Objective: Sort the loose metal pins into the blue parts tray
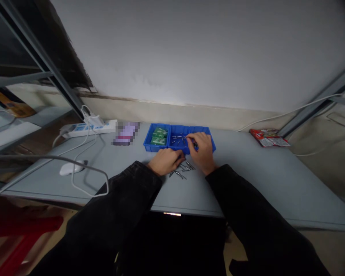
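Three blue bins (157, 148) stand side by side on the grey desk. Green packets (159, 136) fill part of the left bin, and small thin metal pieces (178, 137) lie scattered in the middle one. My right hand (202, 150) reaches over the middle and right bins, thumb and forefinger pinched; whatever they hold is too small to name. Just in front of the bins, my left hand (165, 161) has its fingers closed near the bin's front edge, and their contents are hidden. Between the hands, several slim silver metal rods (178, 174) lie loose on the desk.
To the left are a white power strip (96, 128) with a plugged-in charger, a pixelated purple item (128, 133), a white mouse (71, 168) and looping cables (107, 180). A red packet (269, 138) lies at the right back. A wall (195, 61) rises behind the desk.
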The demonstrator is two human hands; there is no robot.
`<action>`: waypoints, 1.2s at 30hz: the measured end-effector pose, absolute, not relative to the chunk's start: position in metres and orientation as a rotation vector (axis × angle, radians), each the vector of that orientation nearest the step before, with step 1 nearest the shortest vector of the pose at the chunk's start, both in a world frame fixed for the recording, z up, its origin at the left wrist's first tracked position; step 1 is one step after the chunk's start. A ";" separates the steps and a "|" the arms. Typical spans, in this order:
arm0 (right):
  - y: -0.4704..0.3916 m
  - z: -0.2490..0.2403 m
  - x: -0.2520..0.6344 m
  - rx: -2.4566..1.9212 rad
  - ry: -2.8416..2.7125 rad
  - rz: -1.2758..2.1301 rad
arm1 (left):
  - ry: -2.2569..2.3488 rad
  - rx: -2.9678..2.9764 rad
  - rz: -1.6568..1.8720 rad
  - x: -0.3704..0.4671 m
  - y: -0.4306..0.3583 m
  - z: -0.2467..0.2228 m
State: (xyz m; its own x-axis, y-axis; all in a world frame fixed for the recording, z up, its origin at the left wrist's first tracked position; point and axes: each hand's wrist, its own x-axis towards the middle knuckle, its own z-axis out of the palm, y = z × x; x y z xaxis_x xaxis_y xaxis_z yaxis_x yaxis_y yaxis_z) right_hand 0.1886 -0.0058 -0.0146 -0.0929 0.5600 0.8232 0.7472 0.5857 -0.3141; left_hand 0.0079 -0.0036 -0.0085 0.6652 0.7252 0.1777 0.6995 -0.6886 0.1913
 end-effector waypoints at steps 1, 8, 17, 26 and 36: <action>-0.006 -0.015 0.189 -1.065 -1.773 -0.217 | 1.165 2.775 0.387 0.008 -0.004 -0.007; -0.010 -0.015 0.187 -0.975 -1.851 -0.141 | 1.078 2.658 0.661 0.007 -0.001 -0.005; -0.011 -0.012 0.186 -0.916 -1.931 -0.059 | 1.057 2.535 0.881 0.005 0.001 -0.008; -0.014 -0.013 0.183 -0.901 -1.992 0.024 | 1.050 2.336 1.101 0.004 0.000 -0.003; -0.010 -0.019 0.183 -0.878 -2.077 0.018 | 0.971 2.297 1.157 0.005 -0.001 -0.002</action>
State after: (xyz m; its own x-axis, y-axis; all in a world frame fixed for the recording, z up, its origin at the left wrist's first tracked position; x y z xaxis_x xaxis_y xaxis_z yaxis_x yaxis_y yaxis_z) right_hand 0.1833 -0.0102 -0.0188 -0.3842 0.5917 0.7087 0.5792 0.7522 -0.3141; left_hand 0.0047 -0.0012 -0.0024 0.4194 0.7288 0.5412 0.4065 -0.6839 0.6059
